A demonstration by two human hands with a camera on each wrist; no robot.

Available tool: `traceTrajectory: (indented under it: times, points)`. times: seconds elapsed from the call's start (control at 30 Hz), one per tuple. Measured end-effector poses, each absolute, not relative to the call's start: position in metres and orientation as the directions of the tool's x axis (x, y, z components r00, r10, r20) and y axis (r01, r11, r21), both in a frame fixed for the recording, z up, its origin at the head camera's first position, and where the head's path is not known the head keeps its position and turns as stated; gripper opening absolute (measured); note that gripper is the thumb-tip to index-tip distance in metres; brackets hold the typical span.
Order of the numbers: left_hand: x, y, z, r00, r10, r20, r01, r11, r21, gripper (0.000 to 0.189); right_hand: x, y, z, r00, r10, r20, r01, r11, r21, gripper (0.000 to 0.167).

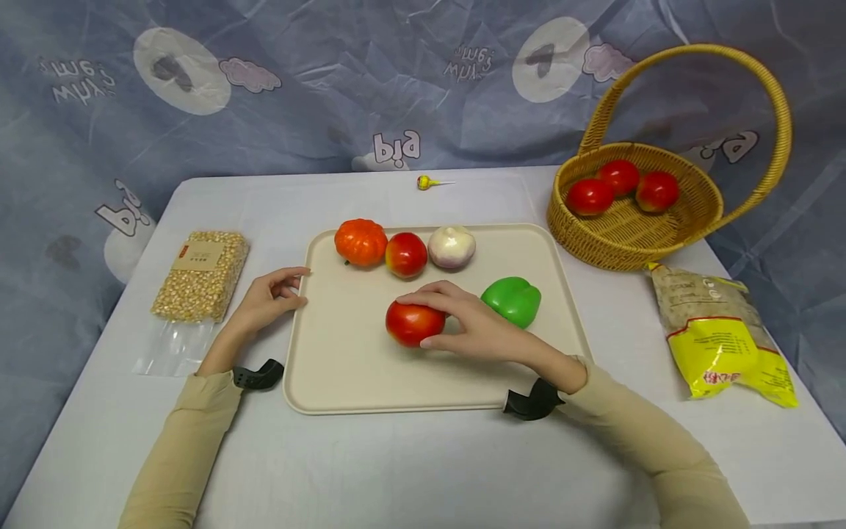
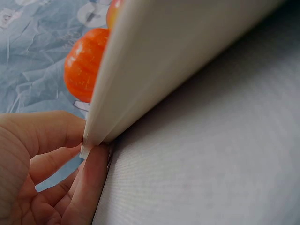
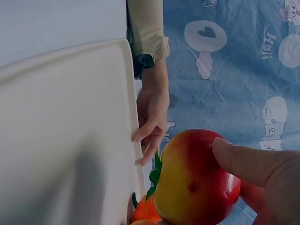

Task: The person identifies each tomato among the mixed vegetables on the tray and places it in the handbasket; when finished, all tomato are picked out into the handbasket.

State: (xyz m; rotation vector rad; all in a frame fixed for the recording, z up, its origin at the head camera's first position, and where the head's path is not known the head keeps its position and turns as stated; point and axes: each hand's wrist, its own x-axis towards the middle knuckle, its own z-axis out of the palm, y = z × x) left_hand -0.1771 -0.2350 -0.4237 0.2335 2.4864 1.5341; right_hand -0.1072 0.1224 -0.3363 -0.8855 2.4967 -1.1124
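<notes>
Right hand [image 1: 472,323] holds tomato [image 1: 410,327], open room leftward to tray rim [image 1: 291,353].

Tray [image 1: 350,360] set mid-table [image 1: 410,470]. Along its far edge, left to right: pumpkin [image 1: 360,242], fruit [image 1: 406,256], bulb [image 1: 452,247]. Pepper [image 1: 513,300] placed on tray's right half. Tomato [image 1: 410,324] held over tray middle by right hand [image 1: 476,327]. Tray's left rim pinched by left hand [image 1: 266,301]. Kernel bag [image 1: 206,279] laid left of tray; lollipop [image 1: 424,182] behind tray. Basket [image 1: 584,248] placed back right, three round fruits [image 1: 590,197] inside; sack [image 1: 720,342] laid before basket.
</notes>
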Motion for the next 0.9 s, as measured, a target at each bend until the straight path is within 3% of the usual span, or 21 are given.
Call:
traceTrajectory:
  times: [0.33, 0.57, 0.9]
  points:
    - [-0.177, -0.235, -0.423, -0.966, 0.233, -0.108, 0.011, 0.458, 0.889, 0.053, -0.115, 0.15, -0.324, -0.81, -0.574, 0.12, -0.452, 0.481, -0.751, 0.057]
    - [-0.177, -0.233, -0.424, -0.964, 0.24, -0.116, 0.006, 0.454, 0.891, 0.053, -0.119, 0.177, -0.314, -0.858, -0.49, 0.157, -0.442, 0.546, -0.712, 0.057]
    - [-0.176, -0.235, -0.424, -0.967, 0.236, -0.096, 0.027, 0.467, 0.884, 0.051, -0.136, 0.216, -0.31, -0.898, -0.319, 0.303, -0.439, 0.623, -0.647, 0.058]
